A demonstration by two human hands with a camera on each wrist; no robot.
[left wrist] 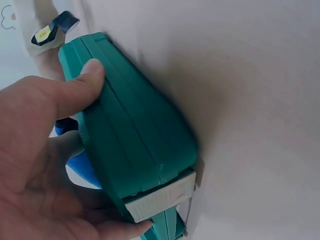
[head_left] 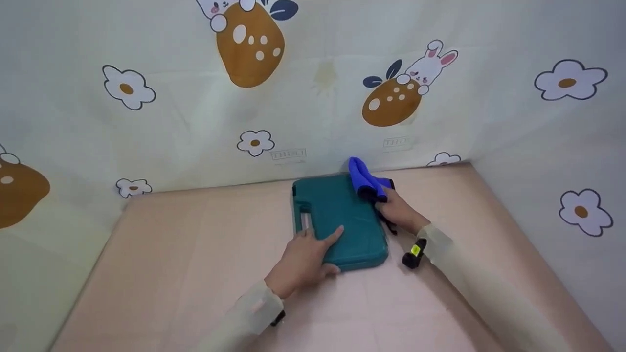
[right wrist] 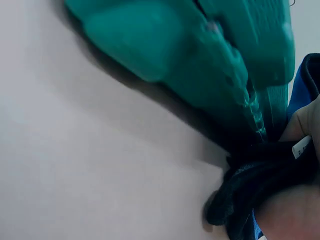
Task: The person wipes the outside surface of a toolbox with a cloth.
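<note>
Pale sleeves (head_left: 239,318) lie nearest the head camera; beyond, a smooth green case (head_left: 349,225) lies flat on the worktop (head_left: 205,254), long axis running away, far end angled slightly left, handle (head_left: 297,217) leftward. Left wrist: the left hand (left wrist: 30,145) grips its grooved, round-cornered end. Right wrist: the right hand (right wrist: 292,215) clutches black-edged blue cloth (right wrist: 300,95) at its side.

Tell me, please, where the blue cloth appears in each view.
Head: the blue cloth is just right of centre, in the right hand, over the far right corner of the green case.
Left wrist: left side, below mid-height, partly hidden behind the left hand.
Right wrist: right edge and lower right.
Shared landmark: the green case.
</note>
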